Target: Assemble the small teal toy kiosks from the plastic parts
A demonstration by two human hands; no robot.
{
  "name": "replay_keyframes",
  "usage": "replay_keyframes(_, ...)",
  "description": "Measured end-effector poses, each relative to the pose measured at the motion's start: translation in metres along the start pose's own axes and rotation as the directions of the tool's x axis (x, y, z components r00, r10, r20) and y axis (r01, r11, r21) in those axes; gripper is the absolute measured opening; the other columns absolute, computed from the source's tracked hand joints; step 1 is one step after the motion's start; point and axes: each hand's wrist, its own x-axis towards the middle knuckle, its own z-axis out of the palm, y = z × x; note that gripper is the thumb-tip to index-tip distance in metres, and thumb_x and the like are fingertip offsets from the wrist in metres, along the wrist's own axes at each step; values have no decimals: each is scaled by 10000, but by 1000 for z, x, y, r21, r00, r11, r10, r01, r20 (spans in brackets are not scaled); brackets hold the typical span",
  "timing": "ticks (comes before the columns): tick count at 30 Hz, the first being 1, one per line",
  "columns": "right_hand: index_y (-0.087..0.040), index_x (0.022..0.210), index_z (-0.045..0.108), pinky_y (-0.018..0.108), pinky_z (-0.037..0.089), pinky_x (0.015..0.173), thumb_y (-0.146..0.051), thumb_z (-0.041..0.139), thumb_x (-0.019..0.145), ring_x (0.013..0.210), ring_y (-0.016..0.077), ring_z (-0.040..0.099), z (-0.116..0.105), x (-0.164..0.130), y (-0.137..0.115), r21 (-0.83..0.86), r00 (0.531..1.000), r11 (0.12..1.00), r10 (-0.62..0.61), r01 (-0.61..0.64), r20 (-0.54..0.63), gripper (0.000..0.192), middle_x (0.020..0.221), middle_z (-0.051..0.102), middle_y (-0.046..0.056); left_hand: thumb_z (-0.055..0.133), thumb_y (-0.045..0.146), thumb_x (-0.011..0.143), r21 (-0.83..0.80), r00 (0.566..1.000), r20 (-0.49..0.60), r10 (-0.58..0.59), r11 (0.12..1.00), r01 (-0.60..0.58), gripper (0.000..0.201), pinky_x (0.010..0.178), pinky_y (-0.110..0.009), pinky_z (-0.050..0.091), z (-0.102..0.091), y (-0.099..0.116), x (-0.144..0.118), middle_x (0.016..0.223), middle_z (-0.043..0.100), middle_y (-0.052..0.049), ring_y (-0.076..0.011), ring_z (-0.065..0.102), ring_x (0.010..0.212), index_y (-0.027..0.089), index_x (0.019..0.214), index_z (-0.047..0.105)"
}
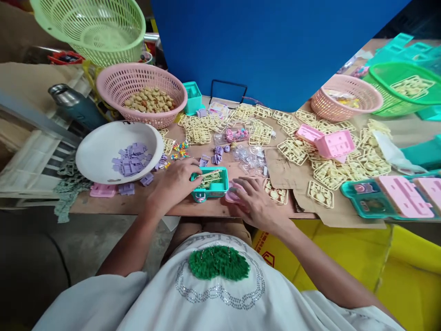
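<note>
A small teal plastic box (220,187) stands at the table's front edge, with a cream parts frame (210,178) lying in it and tilted up at its left side. My left hand (177,181) is at the box's left end, fingers curled and closed on the edge of that frame; its fingertips are partly hidden. To the right of the box, my right hand (255,200) has its fingers bent over a pink plastic piece (234,193), gripping it against the tabletop. Most of this piece is covered by the hand.
Left are a white bowl (86,158) of purple parts and a pink basket (106,87) of small tan pieces. Cream parts frames (330,174) cover the right and back. Clear plastic pieces (251,158) lie behind the box. Teal-and-pink cases (365,197) sit far right.
</note>
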Motion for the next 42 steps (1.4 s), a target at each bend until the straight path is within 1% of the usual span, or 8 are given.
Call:
replay_keyframes(4, -226, 1544, 543, 695, 495, 1072, -371, 570, 1076, 1290, 411, 571, 7, -5, 10, -26, 994, 998, 53, -51, 100, 491, 1472, 596, 221, 716, 177, 961, -53, 999, -28, 37, 998, -38, 133, 1065, -481, 605, -1, -7, -5, 1227, 802, -110, -313, 771, 1142, 183, 960, 849)
replay_keyframes(7, -239, 1628, 473, 602, 585, 1014, -448, 626, 1058, 1254, 386, 599, 10, -9, 20, 86, 996, 993, 86, -85, -7, 626, 1384, 622, 209, 742, 296, 983, -223, 991, -121, 53, 972, -79, 215, 1143, -480, 573, -3, -14, -18, 1354, 766, -94, -295, 741, 1244, 227, 1172, 819)
replay_keyframes(10, -303, 1673, 429, 540, 626, 952, -442, 698, 1025, 1230, 364, 636, -2, -6, 29, 175, 968, 978, 149, -114, -200, 715, 1378, 622, 184, 835, 474, 909, -386, 975, -221, 10, 918, -96, 612, 1256, -495, 488, 8, -23, -36, 1540, 657, -107, -317, 624, 1442, 277, 1464, 665)
replay_keyframes(12, -340, 1671, 444, 526, 621, 964, -451, 744, 998, 1231, 357, 653, -14, 4, 32, 214, 944, 973, 149, -86, -295, 745, 1401, 618, 170, 908, 560, 808, -506, 969, -241, -44, 858, -87, 1006, 1303, -506, 434, 27, -27, -47, 1658, 540, -140, -345, 505, 1559, 296, 1655, 432)
replay_keyframes(14, -349, 1667, 456, 525, 604, 1001, -485, 744, 995, 1253, 353, 650, -23, 22, 30, 244, 939, 970, 95, -12, -332, 743, 1415, 614, 164, 929, 571, 778, -620, 967, -234, -98, 781, -71, 1186, 1303, -496, 438, 51, -31, -53, 1690, 493, -162, -348, 480, 1578, 300, 1722, 264)
replay_keyframes(18, -287, 1626, 529, 531, 583, 1021, -563, 666, 1024, 1251, 347, 622, -26, 64, 16, 229, 965, 965, -68, 128, -253, 676, 1414, 608, 184, 923, 524, 801, -718, 949, -259, -178, 693, -65, 1045, 1326, -506, 409, 92, -34, -52, 1676, 518, -148, -352, 501, 1563, 286, 1669, 391)
replay_keyframes(23, -234, 1540, 635, 545, 576, 995, -623, 631, 1013, 1199, 343, 595, -11, 94, 1, 181, 971, 960, -189, 214, -146, 655, 1400, 608, 200, 936, 444, 790, -774, 936, -294, -195, 623, -113, 1010, 1321, -521, 417, 113, -40, -46, 1676, 521, -152, -360, 507, 1559, 267, 1645, 428)
replay_keyframes(42, -263, 1634, 537, 641, 466, 1107, -610, 457, 1088, 1313, 391, 550, 9, 93, 6, 76, 977, 974, -215, 214, 5, 651, 1515, 552, 214, 932, 391, 752, -690, 932, -349, -95, 699, -187, 949, 1282, -524, 450, 113, -39, -42, 1605, 587, -173, -362, 561, 1505, 212, 1577, 499)
